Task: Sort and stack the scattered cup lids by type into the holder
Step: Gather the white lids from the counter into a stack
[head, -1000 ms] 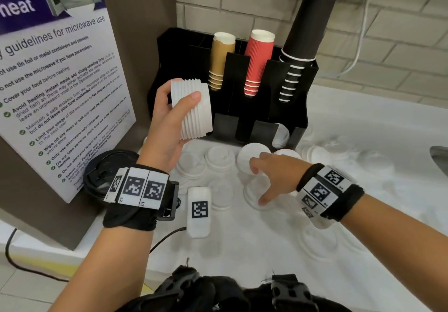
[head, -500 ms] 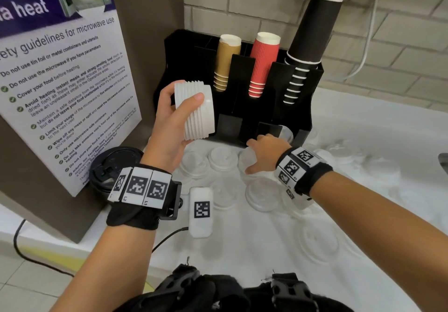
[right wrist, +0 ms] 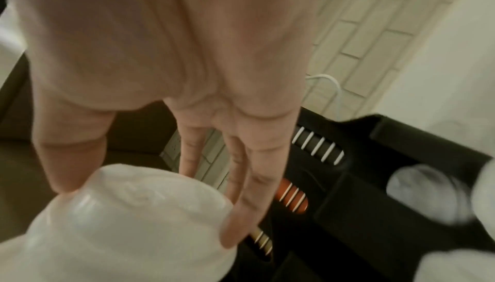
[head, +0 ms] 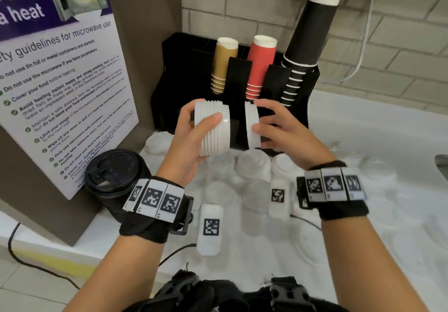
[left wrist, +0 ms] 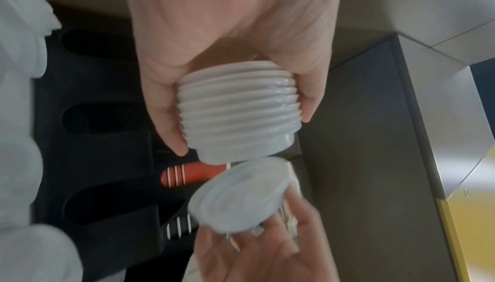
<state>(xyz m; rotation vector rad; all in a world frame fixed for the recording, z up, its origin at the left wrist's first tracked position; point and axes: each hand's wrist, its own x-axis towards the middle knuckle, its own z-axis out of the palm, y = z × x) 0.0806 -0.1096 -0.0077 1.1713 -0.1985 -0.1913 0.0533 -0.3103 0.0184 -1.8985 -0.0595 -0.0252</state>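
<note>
office pantry | microwave-use poster [head: 60, 88] | paper-cup holder [head: 242, 81] | tiled wall [head: 388, 44]

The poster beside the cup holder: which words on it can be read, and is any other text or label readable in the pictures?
On the poster:
"a heat", cut off at the top
"guidelines for microwave use"
"Do not use tin foil or metal containers and utensils"
"Do not use the microwave if you have pacemakers"
"Cover your food before heating"
The lower lines are too small to read surely.
The wrist markers carry square codes only, no words.
</note>
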